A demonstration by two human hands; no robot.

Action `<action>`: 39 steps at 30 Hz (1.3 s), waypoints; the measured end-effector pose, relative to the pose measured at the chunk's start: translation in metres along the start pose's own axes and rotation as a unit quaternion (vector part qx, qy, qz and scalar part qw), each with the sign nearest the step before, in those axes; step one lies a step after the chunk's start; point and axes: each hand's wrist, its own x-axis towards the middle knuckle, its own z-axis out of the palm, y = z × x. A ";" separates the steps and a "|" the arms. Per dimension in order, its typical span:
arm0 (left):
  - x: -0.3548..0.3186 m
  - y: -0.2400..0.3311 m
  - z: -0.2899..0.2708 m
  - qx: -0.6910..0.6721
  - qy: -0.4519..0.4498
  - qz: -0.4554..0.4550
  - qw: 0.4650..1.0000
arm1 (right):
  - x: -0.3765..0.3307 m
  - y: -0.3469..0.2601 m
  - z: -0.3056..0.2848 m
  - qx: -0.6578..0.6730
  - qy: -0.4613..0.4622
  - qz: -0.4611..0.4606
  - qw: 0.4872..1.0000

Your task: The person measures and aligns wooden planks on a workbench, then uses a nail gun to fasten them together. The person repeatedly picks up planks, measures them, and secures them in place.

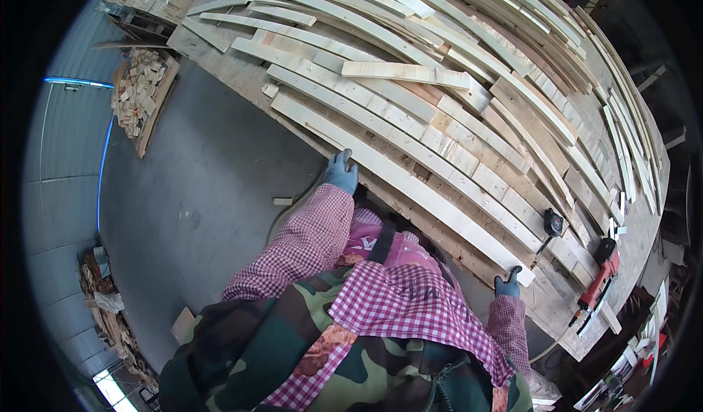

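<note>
A long pale wooden plank (421, 192) lies along the near edge of the workbench, slanting from upper left to lower right. My left hand (342, 173), in a blue-grey glove, grips its near edge towards the left part, with fingertips on the wood. At the plank's right end, my right hand (507, 285) wears a similar glove and holds the corner, its thumb on top. Parallel to this plank, just beyond it, runs another long strip (410, 145) with small dark marks. A short board (406, 74) rests across the strips farther back.
Many strips cover the workbench (545, 306). A black tape measure (553, 222) and a red-and-black nail gun (602, 271) lie at its right. Wood offcuts (139, 90) are heaped at the far left on the grey floor (183, 185). A small block (282, 201) lies on the floor.
</note>
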 end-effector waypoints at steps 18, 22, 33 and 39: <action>0.203 -0.114 -0.146 0.049 0.062 -0.116 0.990 | -0.015 -0.475 -0.073 -0.075 0.207 -0.403 0.888; 0.211 -0.121 -0.152 -0.034 0.008 -0.110 0.993 | 0.004 -0.557 -0.072 -0.240 0.174 -0.373 0.879; 0.228 -0.123 -0.165 -0.132 -0.035 -0.106 0.985 | -0.018 -0.581 -0.053 -0.201 0.224 -0.565 0.768; 0.250 -0.149 -0.181 -0.372 -0.098 -0.302 0.872 | -0.134 -0.598 0.021 0.070 -0.123 -0.544 0.827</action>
